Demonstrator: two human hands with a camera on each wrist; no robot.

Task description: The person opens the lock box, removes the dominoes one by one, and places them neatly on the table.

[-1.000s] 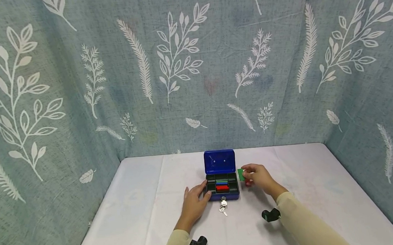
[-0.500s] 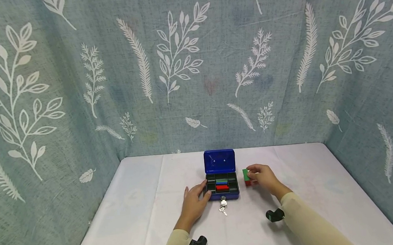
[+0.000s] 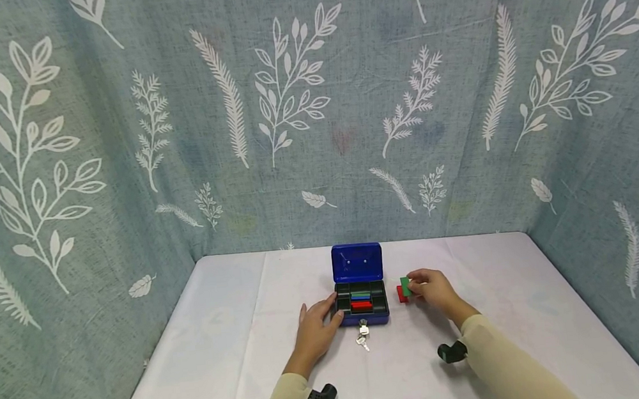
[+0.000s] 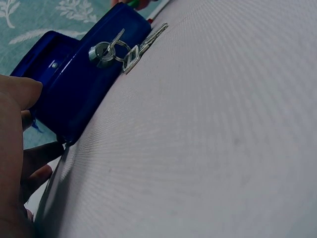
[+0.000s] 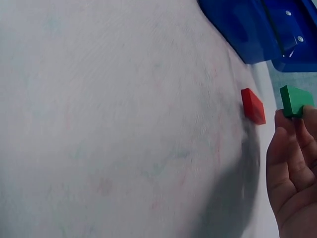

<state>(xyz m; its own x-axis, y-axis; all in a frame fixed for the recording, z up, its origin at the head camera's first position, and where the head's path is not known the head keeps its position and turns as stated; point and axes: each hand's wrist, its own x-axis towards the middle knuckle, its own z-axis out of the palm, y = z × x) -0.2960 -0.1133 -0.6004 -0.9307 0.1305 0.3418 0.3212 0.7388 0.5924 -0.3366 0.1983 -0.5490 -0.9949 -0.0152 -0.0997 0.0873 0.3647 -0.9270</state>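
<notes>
A blue cash box [image 3: 362, 320] stands with its lid [image 3: 357, 262] raised. Its black tray [image 3: 344, 306] has several compartments, the middle one holding red [image 3: 362, 306], blue and green pieces. Thumb and fingers of my left hand [image 3: 316, 331] touch the box's left side, relaxed and spread. To the right of the box, my right hand [image 3: 437, 292] pinches a flat green block [image 5: 297, 100] between thumb and fingers. Below and just left of it, a flat red block [image 5: 253, 106] lies on the white cloth.
Keys [image 3: 362, 336] hang from the lock on the box front, reaching the white table cloth [image 3: 240, 335]. Black wrist cameras [image 3: 322, 396] stick out from both sleeves. A grey-green leaf-patterned curtain [image 3: 313, 129] encloses the table's back and sides.
My right hand has shifted right, away from the box, and carries the green block off to the right over the red one, which shows more now. My left hand and the box have stayed put.
</notes>
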